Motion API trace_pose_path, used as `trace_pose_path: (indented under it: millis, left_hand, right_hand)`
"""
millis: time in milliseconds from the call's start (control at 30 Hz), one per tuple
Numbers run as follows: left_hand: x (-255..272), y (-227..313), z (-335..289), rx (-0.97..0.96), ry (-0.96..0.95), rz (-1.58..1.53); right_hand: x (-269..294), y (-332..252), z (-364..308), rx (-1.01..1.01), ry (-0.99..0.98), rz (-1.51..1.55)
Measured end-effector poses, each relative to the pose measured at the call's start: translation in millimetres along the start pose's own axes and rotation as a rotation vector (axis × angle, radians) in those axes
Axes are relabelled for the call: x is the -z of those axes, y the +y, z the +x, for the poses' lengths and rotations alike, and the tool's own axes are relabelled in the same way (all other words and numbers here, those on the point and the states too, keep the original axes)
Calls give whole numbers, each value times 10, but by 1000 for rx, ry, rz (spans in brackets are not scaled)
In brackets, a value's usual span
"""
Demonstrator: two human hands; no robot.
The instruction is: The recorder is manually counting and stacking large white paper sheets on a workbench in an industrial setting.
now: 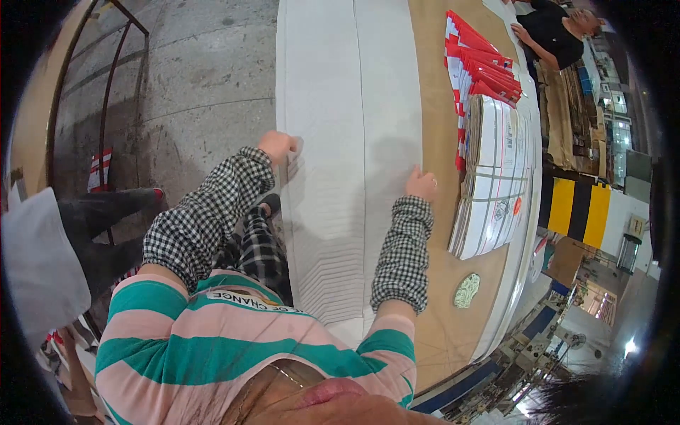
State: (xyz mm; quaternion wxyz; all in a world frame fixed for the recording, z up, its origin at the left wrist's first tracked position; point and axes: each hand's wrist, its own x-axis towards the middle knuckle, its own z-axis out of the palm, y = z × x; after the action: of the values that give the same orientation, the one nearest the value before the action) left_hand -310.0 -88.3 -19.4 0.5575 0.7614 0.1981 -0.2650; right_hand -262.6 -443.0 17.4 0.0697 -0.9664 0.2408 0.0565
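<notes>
A long stack of white sheets [326,92] runs away from me along the table, creased down the middle, its near ends fanned in many thin steps. At the stack's left edge is my left hand [278,147], fingers curled in and closed on the edge of a white sheet. My right hand [423,185] is at the opposite edge, fingers bent together on the sheet's border, with a ring on one finger. Checked black-and-white sleeve covers wrap both forearms. The undersides of both grips are hidden.
Right of the sheets, the brown tabletop [439,312] carries a strapped bundle of printed white bags [492,177], a fanned pile of red-and-white bags [485,67] and a small green patterned object [466,291]. Another person [556,35] stands across the table. Someone's dark-trousered leg [106,212] is at left.
</notes>
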Motion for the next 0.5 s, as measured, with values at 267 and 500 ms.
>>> trace_pose_path:
  millis: [267, 500]
  left_hand:
    - [233, 712, 109, 300, -25, -134]
    - [474, 486, 548, -36, -162, 214]
  right_hand:
    - [146, -105, 385, -44, -49, 77]
    - [82, -493, 448, -112, 11, -159]
